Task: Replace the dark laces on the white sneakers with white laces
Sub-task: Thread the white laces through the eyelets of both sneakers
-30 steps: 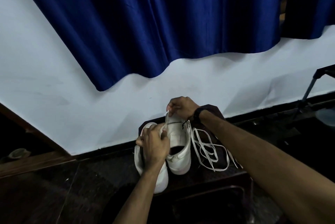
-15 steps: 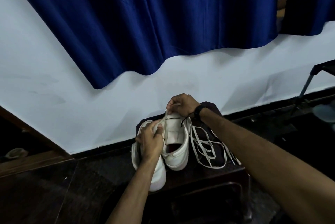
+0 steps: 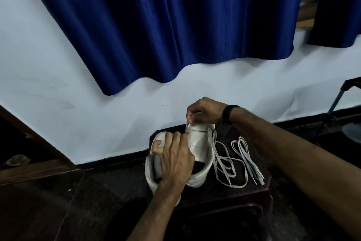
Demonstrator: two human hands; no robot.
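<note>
Two white sneakers stand side by side on a dark stool (image 3: 224, 199). My left hand (image 3: 173, 159) lies over the left sneaker (image 3: 151, 172) and its fingertips pinch the eyelet edge of the right sneaker (image 3: 199, 143). At that sneaker's far end, my right hand (image 3: 205, 112) pinches a thin lace; its colour is unclear. A short dark lace end (image 3: 214, 130) hangs on the sneaker's right side. A loose white lace (image 3: 224, 164) trails from the sneaker onto the stool, and a second folded white lace (image 3: 249, 157) lies further right.
A white wall with a dark skirting rises just behind the stool, under a blue curtain (image 3: 166, 26). A dark metal stand (image 3: 336, 102) is at the right. The floor around is dark stone.
My left hand has slid a little forward along the right sneaker's eyelet edge. My right hand stays at the far end, still pinching the lace.
</note>
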